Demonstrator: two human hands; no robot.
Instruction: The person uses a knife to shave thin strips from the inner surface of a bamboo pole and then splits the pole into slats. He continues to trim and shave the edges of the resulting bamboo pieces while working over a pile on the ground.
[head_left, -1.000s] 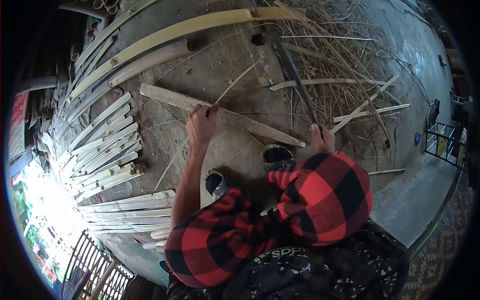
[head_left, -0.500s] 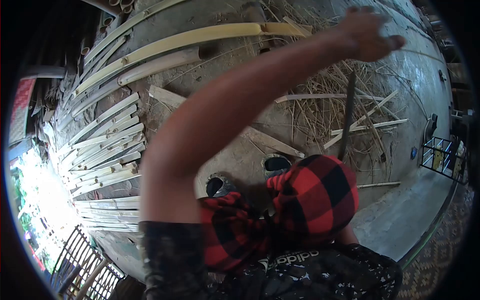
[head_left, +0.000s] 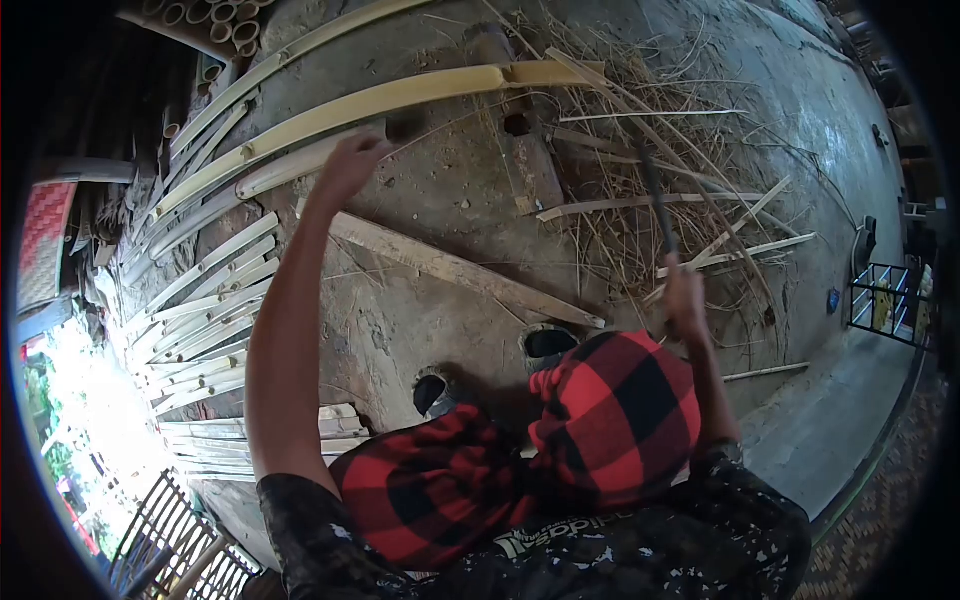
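My left hand (head_left: 352,170) is over the end of a round bamboo pole (head_left: 290,165) at the upper left; its fingers are curled, and whether they hold anything is too small to tell. On the right, my right hand (head_left: 686,302) is closed round the handle of a long dark blade (head_left: 655,195), which points up and away over the straw and strips. A long split bamboo piece (head_left: 400,92) lies above my left hand. Below it, a flat wooden board (head_left: 460,268) slants across the floor in front of my feet.
Split bamboo pieces (head_left: 215,300) are spread at the left. Dry straw and shavings (head_left: 620,230) lie at the upper right, beside a dark wooden block (head_left: 530,165). A metal rack (head_left: 885,305) stands at the far right. Several bamboo tubes (head_left: 222,12) are stacked at the top left.
My left hand has swung from the upper right, over the straw, to the bamboo pole at the left. My right hand has come into view with the blade, whose tip now leans left. A thin light strip now lies on the straw.
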